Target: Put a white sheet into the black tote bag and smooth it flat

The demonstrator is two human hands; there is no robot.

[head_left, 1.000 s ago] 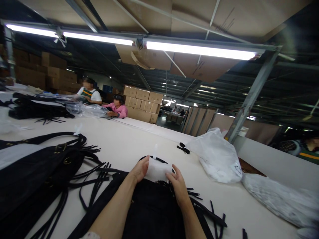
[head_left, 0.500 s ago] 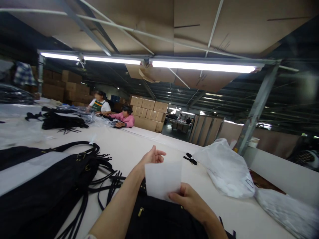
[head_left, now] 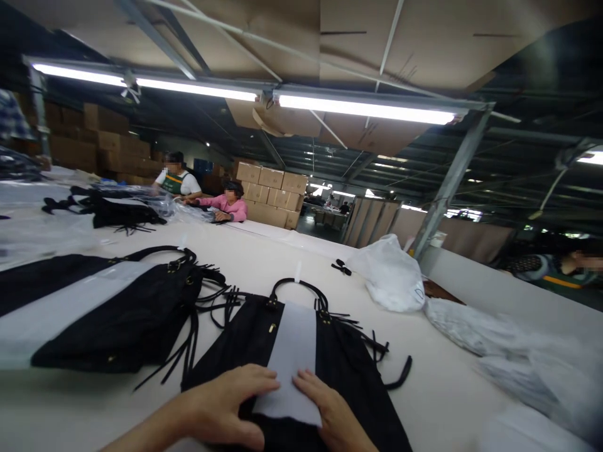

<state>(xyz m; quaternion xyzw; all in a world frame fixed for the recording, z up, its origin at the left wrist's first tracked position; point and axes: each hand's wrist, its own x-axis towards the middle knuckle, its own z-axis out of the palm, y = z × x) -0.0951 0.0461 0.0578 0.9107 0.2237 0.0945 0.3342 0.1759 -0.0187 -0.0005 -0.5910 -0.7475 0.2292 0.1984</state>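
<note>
Both hands are pressed flat and open at the near edge of a long pale table. The left hand is laid with fingers spread on a black handbag and against the left edge of a white paper strip. The right hand is laid palm down on the lower right corner of the same strip; nothing is gripped by either hand.

The strip is stretched lengthwise down the middle of the handbag, from just under its curved handle to the hands. The handbag is laid flat near the table's near edge, with black fringe trailing from both upper corners.

Just to the left, a second black bag crossed by a wider white band is seen, its straps almost touching the first. Further right, near the table's right edge, a crumpled white plastic bag is set, with what appear to be more clear wrapped bundles beside it, blurred. At the far end of the table, two seated people are seen among more black bags, before stacked cardboard boxes.
</note>
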